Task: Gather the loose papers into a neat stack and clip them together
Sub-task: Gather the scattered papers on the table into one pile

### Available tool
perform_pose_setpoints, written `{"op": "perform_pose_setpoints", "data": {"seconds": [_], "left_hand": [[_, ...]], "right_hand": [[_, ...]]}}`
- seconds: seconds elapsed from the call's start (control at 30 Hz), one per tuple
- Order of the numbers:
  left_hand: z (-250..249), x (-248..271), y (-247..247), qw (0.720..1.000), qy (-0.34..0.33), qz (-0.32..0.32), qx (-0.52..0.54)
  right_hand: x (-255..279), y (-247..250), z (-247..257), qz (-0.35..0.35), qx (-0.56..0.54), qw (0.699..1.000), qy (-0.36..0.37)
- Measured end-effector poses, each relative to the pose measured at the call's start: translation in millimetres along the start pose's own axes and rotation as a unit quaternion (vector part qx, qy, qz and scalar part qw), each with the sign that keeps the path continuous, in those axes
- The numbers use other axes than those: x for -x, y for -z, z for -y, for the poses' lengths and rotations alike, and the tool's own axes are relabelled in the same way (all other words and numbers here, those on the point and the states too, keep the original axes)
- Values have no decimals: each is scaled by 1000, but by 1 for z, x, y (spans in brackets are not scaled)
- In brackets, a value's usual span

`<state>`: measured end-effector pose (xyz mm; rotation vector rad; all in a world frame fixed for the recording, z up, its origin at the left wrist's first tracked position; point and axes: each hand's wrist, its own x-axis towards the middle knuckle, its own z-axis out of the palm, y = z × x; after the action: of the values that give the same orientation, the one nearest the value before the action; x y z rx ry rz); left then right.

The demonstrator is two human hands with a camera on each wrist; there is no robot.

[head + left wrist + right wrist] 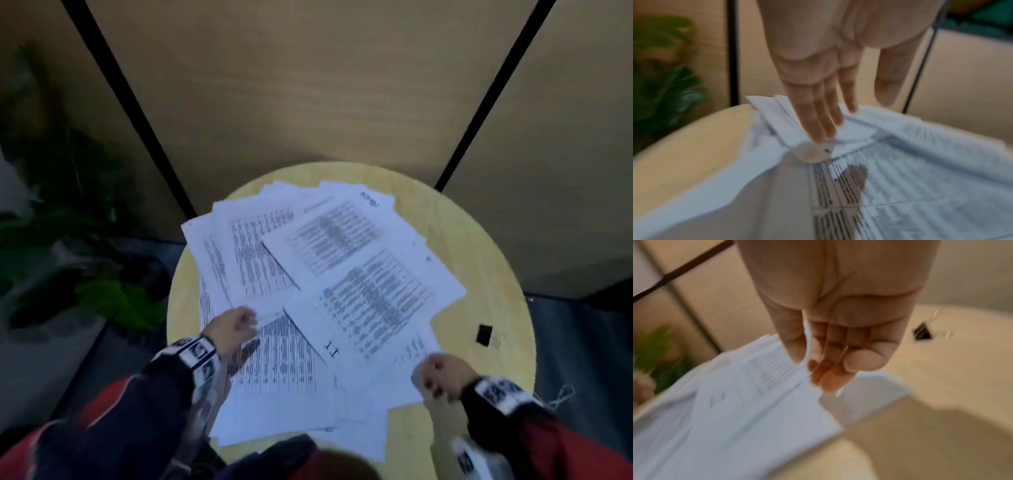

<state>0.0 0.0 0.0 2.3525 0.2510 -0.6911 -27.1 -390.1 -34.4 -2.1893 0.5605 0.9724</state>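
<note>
The left hand [233, 327] lies at 8 o'clock on the round table [479, 246], its straight fingers [818, 123] pressing the spread papers [329, 274]. At 5 o'clock the right hand [442, 375] pinches a sheet edge between thumb and curled fingers [830, 376]. The black clip [484, 334] lies at 3 o'clock, apart from both hands.

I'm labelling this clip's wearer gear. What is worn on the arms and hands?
Both hands, left hand and right hand, are bare, without gloves. Each wrist carries a white band with black block markings. The sleeves are dark navy with red panels.
</note>
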Motion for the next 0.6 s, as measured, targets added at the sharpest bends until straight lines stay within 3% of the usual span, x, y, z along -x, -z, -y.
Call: {"op": "perform_pose_setpoints", "data": {"seconds": [0.17,0.3,0.43,0.53,0.6], "left_hand": [[-32,-40,-28,996,6,-15,89],[-48,-66,-46,954,82,-11,288],[-62,-72,-56,958,92,37,269],[-71,-81,-43,976,40,-26,212],[-74,-97,-22,983,2,-75,168]], "right_hand": [[-39,-24,50,-129,-107,983,-72],[-44,-50,73,-199,-193,950,-141],[-58,-59,89,-235,-324,906,-136],[-65,-49,97,-251,-366,885,-142],[-78,-35,101,-249,-354,889,-146]]}}
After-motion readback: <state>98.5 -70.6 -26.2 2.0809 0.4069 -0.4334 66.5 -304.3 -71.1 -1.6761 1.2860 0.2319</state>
